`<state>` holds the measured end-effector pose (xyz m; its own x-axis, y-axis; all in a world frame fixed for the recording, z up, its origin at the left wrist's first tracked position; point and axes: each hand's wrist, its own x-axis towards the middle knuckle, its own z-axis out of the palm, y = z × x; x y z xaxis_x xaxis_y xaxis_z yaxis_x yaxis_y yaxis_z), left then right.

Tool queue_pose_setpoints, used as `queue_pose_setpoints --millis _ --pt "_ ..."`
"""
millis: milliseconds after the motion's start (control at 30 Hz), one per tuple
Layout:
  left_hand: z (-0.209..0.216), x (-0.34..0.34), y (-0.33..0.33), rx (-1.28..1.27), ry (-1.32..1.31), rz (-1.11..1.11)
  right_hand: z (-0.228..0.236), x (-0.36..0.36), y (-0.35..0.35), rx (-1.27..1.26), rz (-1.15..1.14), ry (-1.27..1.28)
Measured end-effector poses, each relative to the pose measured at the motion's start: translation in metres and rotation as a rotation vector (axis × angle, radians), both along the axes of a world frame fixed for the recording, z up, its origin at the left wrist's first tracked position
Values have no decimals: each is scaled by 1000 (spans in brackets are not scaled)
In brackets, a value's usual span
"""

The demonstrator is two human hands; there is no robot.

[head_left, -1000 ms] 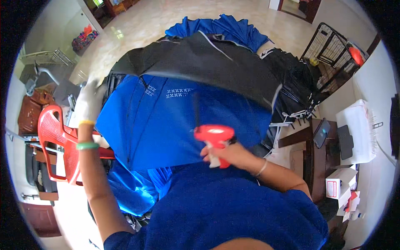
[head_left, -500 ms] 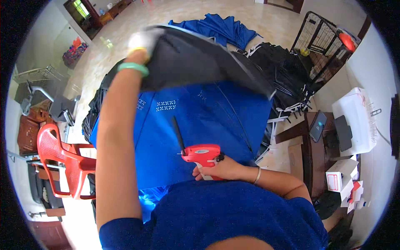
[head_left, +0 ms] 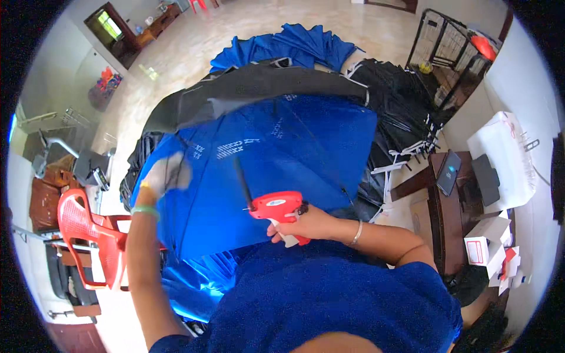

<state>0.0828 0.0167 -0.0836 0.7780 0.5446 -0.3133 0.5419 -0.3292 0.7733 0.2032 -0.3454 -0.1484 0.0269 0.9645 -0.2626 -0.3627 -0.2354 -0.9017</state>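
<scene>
A blue fabric panel (head_left: 282, 153) with small white print lies spread in front of me, and a black fabric panel (head_left: 247, 94) lies over its far edge. My right hand (head_left: 306, 226) grips a red tagging gun (head_left: 276, 209) whose thin dark needle points up over the blue fabric. At the fabric's left edge my left hand (head_left: 163, 176), blurred and wearing a green wristband, rests on the blue cloth.
More blue fabric (head_left: 282, 47) and a heap of black fabric (head_left: 394, 112) lie on the floor beyond. A red plastic chair (head_left: 88, 235) stands at my left. On my right is a dark wooden table (head_left: 438, 223) with a phone (head_left: 448, 172) and white boxes (head_left: 488, 244).
My left hand has come down from the raised black panel to the blue fabric's left edge. The black panel now lies flatter at the far side. The tagging gun stays near the middle.
</scene>
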Motion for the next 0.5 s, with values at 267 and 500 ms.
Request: queue_pose_setpoints --millis 267,500 --pt "-1 83 -14 -1339 -339 417 -18 15 -21 -94 -70 110" --pt "-21 55 -8 -337 -87 74 42 57 2 -134 32 387"
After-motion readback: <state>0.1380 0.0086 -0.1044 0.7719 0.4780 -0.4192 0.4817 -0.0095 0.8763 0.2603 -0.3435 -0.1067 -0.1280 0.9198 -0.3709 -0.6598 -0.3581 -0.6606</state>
